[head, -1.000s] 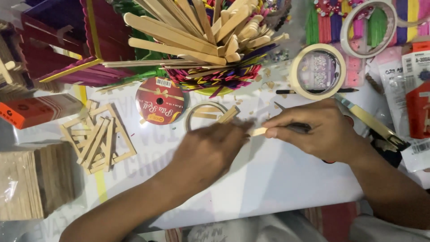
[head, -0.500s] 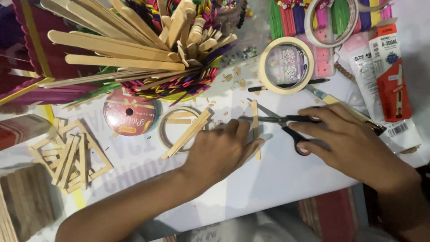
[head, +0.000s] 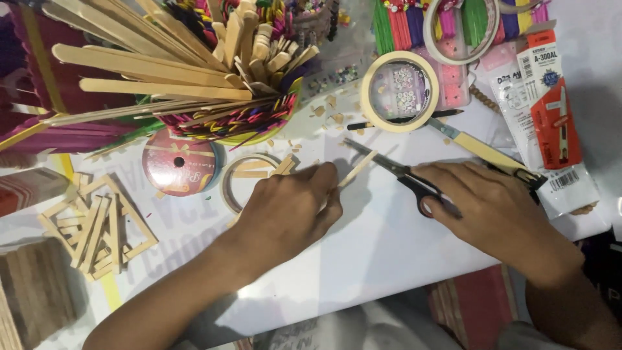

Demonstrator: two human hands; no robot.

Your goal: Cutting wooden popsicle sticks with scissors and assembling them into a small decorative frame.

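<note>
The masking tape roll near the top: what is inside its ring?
Inside the masking tape roll, small multicoloured beads or stickers show on a pale surface. A black pencil runs beneath its lower rim, its middle covered there.

We see a white table (head: 389,259) under even, bright light, its surface crowded along the far side. Below its near edge, a dim floor shows, with a reddish patch (head: 473,304).

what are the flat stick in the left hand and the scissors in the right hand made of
The short flat pale stick held by the left hand looks like bare, unpainted wood: matte tan, like the craft sticks bundled nearby. The scissors under the right hand seem to have grey metal blades with a dull shine and black, probably plastic, handles.
</note>
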